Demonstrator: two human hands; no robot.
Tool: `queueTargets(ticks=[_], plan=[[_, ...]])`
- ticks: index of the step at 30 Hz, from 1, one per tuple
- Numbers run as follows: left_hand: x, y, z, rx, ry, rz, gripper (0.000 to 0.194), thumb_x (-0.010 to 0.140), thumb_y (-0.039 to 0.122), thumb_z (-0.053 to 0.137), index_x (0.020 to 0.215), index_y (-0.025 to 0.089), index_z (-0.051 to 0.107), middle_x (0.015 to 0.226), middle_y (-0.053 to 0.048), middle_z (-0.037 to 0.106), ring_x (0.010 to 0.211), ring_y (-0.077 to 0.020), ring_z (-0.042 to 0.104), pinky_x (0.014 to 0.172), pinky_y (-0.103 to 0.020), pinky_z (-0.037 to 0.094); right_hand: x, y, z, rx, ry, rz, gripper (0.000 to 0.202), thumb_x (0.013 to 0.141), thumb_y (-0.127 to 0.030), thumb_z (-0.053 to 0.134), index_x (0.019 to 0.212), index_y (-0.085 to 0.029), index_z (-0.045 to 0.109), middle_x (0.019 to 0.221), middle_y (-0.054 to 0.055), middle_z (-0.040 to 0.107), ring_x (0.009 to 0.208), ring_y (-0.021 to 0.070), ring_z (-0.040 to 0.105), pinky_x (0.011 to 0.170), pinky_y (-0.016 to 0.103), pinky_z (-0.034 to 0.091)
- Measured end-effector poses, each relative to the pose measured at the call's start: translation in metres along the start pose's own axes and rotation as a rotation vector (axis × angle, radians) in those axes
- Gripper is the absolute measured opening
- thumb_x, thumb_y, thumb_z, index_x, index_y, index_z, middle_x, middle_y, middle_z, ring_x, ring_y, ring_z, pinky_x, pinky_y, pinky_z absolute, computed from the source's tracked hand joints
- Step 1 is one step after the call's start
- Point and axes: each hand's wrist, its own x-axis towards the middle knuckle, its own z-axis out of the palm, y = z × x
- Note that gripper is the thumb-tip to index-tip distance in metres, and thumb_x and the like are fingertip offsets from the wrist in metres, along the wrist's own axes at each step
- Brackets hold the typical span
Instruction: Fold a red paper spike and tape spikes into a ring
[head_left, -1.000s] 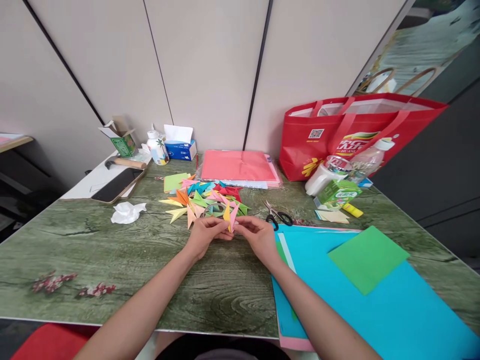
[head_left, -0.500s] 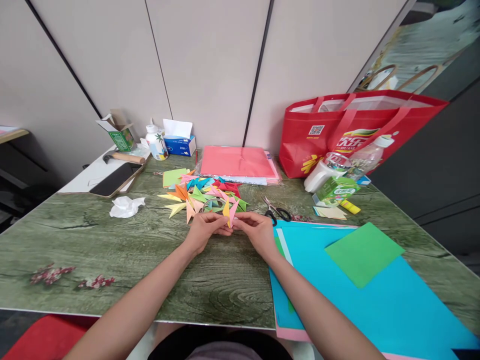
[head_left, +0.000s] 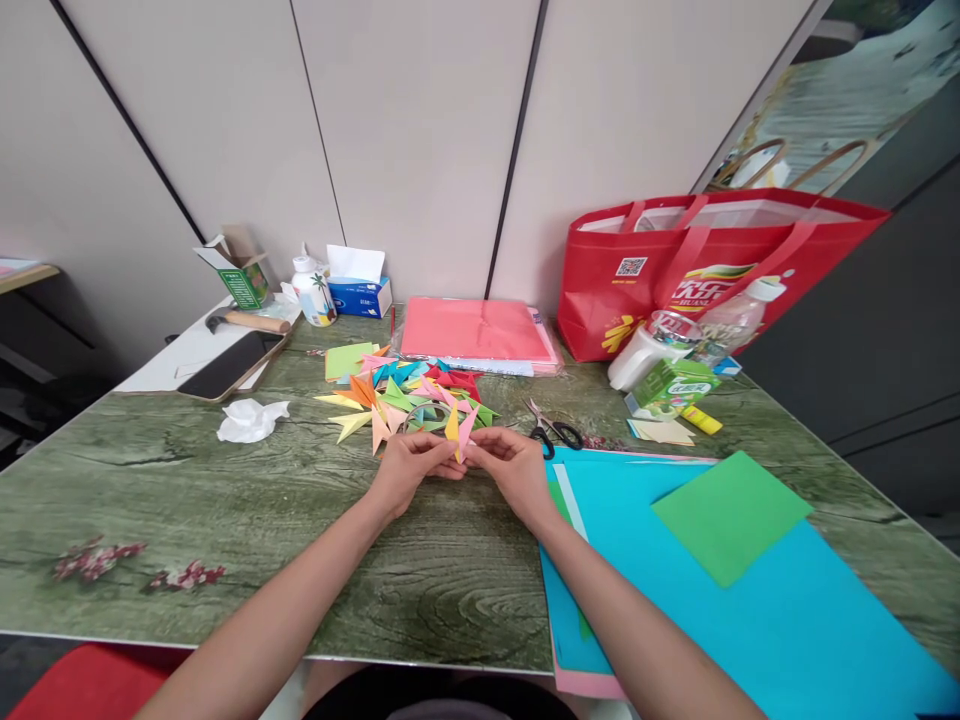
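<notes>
Both my hands meet over the table just in front of a pile of folded paper pieces [head_left: 391,393] in many colours. My left hand [head_left: 411,466] pinches a small folded paper piece [head_left: 459,436], yellow on its left side and pink on its right. From the other side, my right hand [head_left: 508,466] grips the pink part between thumb and fingers. Part of a round ring-like object [head_left: 429,408] shows among the pile behind my fingers. Black-handled scissors [head_left: 553,430] lie open beyond my right hand.
Blue paper sheets [head_left: 690,620] with a green square [head_left: 733,518] on top cover the right side. A red bag [head_left: 660,270] stands behind a bottle and a green box [head_left: 673,386]. Left are crumpled tissue [head_left: 253,420], a phone [head_left: 231,365], a hammer [head_left: 255,320] and a glue bottle [head_left: 313,292].
The view has tilted slightly, so the table sits a little lower. My hands stay in nearly the same place, still holding the yellow and pink folded paper.
</notes>
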Motion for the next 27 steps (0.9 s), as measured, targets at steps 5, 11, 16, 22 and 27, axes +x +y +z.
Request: queueTargets(ticks=[5,11,16,22,27], plan=[[0.0001,-0.0005,0.0001,0.028,-0.007,0.0,0.022,0.064,0.031,0.071,0.069,0.01,0.067,0.062,-0.005,0.069,0.055,-0.0164,0.065,0.061,-0.031,0.056,0.0014,0.0012,0.0004,0.045,-0.006,0.029,0.03,0.056,-0.031,0.076,0.079,-0.016,0.065,0.074,0.003,0.068,0.062,0.0154,0.062,0.062,0.031,0.054],[-0.0009,-0.0003,0.0004,0.042,-0.007,0.006,0.024,0.059,0.029,0.076,0.07,0.01,0.067,0.062,-0.005,0.069,0.058,-0.0172,0.066,0.063,-0.032,0.057,0.0007,-0.0011,0.0016,0.039,0.004,0.019,0.035,0.057,-0.027,0.075,0.087,-0.016,0.062,0.074,0.001,0.066,0.066,0.0146,0.062,0.065,0.029,0.052],[-0.0013,-0.0016,0.0008,0.069,-0.011,-0.016,0.026,0.056,0.029,0.077,0.068,0.009,0.065,0.057,-0.006,0.069,0.054,-0.0173,0.066,0.059,-0.03,0.056,-0.0001,-0.0036,0.004,-0.045,-0.045,-0.021,0.022,0.063,-0.028,0.07,0.079,-0.016,0.063,0.075,0.002,0.065,0.068,0.0144,0.06,0.067,0.028,0.05],[-0.0021,0.0005,0.0019,0.138,-0.039,-0.006,0.024,0.059,0.031,0.075,0.065,0.01,0.064,0.056,-0.005,0.068,0.049,-0.0151,0.063,0.053,-0.027,0.054,0.0,-0.0063,0.0053,0.067,-0.122,0.08,0.022,0.064,-0.033,0.067,0.078,-0.017,0.061,0.075,0.001,0.064,0.069,0.0151,0.059,0.064,0.027,0.05],[-0.0041,0.0,0.0042,0.241,-0.105,-0.014,0.023,0.06,0.031,0.074,0.065,0.012,0.064,0.05,-0.004,0.066,0.043,-0.0129,0.06,0.049,-0.023,0.049,-0.0008,-0.0086,0.0056,0.012,-0.062,0.081,0.023,0.055,-0.032,0.074,0.067,-0.016,0.062,0.064,0.0,0.064,0.058,0.0137,0.057,0.058,0.026,0.048]])
